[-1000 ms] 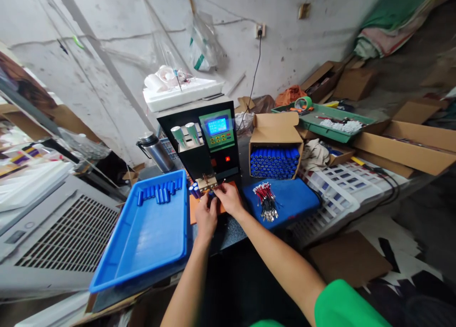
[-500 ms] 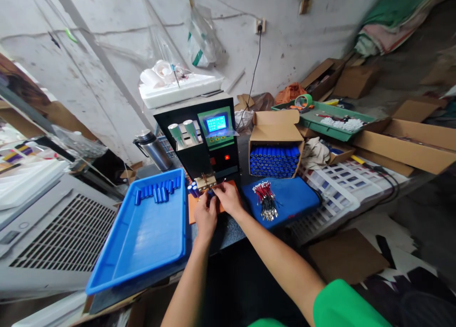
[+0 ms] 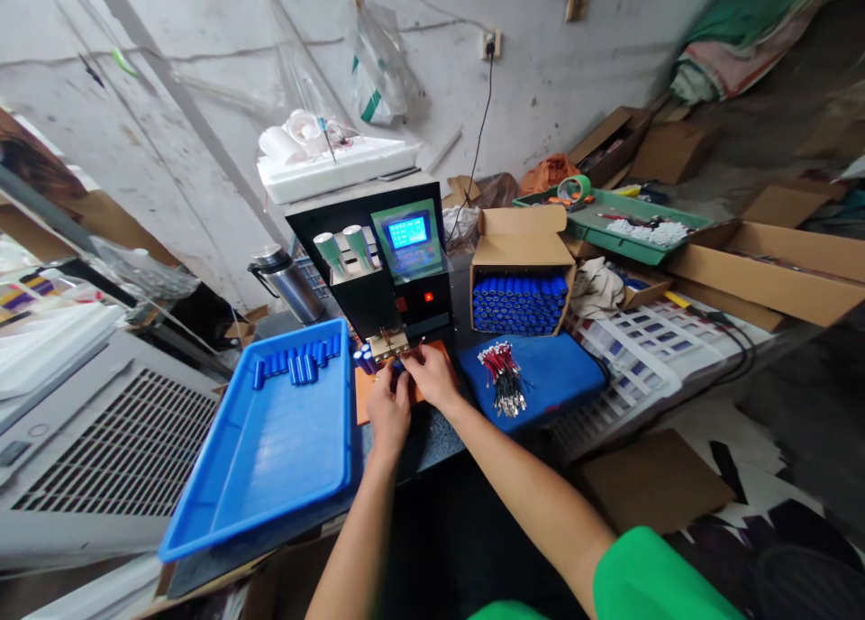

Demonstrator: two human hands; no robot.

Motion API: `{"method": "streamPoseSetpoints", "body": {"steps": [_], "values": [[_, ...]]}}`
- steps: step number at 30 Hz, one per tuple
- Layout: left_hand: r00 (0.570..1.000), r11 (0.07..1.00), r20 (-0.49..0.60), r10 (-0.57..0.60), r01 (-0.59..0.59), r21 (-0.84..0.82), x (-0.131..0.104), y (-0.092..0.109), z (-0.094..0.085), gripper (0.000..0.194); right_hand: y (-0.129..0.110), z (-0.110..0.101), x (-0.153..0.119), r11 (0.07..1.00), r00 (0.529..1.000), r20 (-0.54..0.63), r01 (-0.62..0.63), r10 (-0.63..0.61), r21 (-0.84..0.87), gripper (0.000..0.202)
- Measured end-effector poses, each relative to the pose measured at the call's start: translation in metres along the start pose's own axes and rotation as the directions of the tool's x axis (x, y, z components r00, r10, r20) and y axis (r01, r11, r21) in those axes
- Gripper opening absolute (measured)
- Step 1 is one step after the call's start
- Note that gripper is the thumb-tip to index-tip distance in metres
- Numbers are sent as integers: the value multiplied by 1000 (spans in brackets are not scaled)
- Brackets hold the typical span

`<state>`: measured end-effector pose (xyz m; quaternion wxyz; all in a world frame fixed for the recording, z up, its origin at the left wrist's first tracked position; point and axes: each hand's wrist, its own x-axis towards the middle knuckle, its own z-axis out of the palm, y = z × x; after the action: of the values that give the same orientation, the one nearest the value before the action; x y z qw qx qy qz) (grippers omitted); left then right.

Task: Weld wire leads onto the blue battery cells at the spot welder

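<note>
Under the brass electrodes (image 3: pixel 389 343) of a black spot welder (image 3: pixel 368 305), my two hands meet. My left hand (image 3: pixel 390 405) is closed, its fingertips on a blue battery cell (image 3: pixel 398 366) that is mostly hidden. From the right, my right hand (image 3: pixel 431 377) pinches close against the same spot; what lies in its fingers is too small and covered to make out. Beside the electrodes, left of my fingers, a few blue cells (image 3: pixel 365 359) stand upright. Below the hands lies an orange board (image 3: pixel 362 395).
A blue tray (image 3: pixel 270 458) on the left holds several cells. To the right, a cardboard box (image 3: pixel 520 252) is packed with blue cells, and a bundle of red and black wire leads (image 3: pixel 504 381) lies on a blue pad (image 3: pixel 560 372). A steel flask (image 3: pixel 290 287) stands behind the tray.
The view has shifted very slightly. Both hands stay at the electrodes, with no clear change in their grip.
</note>
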<state>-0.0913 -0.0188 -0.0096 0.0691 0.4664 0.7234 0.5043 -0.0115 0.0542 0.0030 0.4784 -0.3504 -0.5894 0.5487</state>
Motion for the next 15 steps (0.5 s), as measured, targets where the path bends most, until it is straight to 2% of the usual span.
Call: {"method": "streamPoseSetpoints", "body": {"steps": [15], "values": [[1000,1000,-9,9,-9,8,0,0,0,39,-6,-1,-2,999,1000,-1,-9,9,-34,11]]}}
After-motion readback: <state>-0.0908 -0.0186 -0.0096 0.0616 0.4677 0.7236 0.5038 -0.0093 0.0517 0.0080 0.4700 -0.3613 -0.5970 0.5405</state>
